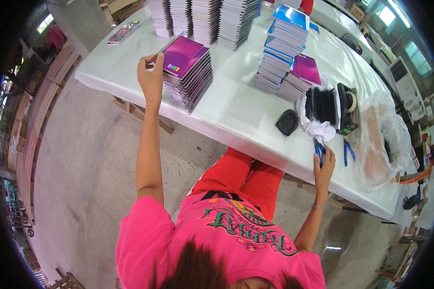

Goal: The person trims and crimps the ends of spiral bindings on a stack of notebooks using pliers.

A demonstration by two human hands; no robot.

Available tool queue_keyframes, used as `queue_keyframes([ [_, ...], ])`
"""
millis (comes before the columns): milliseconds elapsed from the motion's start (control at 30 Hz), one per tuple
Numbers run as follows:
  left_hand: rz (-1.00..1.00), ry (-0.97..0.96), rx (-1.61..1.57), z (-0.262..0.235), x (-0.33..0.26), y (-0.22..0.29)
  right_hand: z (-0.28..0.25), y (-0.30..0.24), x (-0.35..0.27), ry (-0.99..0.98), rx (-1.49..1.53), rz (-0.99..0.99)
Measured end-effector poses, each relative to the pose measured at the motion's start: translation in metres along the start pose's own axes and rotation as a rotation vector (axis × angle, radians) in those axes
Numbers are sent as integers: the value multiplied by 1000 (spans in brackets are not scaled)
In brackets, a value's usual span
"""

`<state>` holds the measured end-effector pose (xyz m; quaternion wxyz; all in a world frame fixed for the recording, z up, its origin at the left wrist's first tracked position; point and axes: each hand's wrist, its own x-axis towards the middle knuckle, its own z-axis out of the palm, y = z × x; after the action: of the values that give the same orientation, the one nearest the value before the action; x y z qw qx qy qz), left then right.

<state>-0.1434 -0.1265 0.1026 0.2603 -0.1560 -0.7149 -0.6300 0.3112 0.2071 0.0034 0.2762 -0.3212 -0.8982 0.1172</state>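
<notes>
At the table's left front edge, my left hand pinches the edge of a purple spiral notebook on top of a stack. Below it lie more spiral notebooks, their wire bindings facing different sides. Toward the right front edge, my right hand closes around blue-handled pliers, partly hidden by its fingers. A second pair of blue-handled pliers lies just right of that hand. Beyond it is a bundle of black binding wire in white wrapping, with a small black dish to its left.
Tall stacks of spiral notebooks stand at the back. Blue-covered books and a purple notebook are piled right of centre. A tape dispenser and clear plastic bag occupy the right side. A concrete pillar rises at left.
</notes>
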Motion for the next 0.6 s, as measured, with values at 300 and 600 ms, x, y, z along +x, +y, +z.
queue_keyframes([
  [300, -190, -96, -241, 2, -7, -18, 1, 3, 13, 20, 124, -94],
  [600, -229, -125, -310, 0, -9, -14, -1, -41, 57, 300, 79, -109],
])
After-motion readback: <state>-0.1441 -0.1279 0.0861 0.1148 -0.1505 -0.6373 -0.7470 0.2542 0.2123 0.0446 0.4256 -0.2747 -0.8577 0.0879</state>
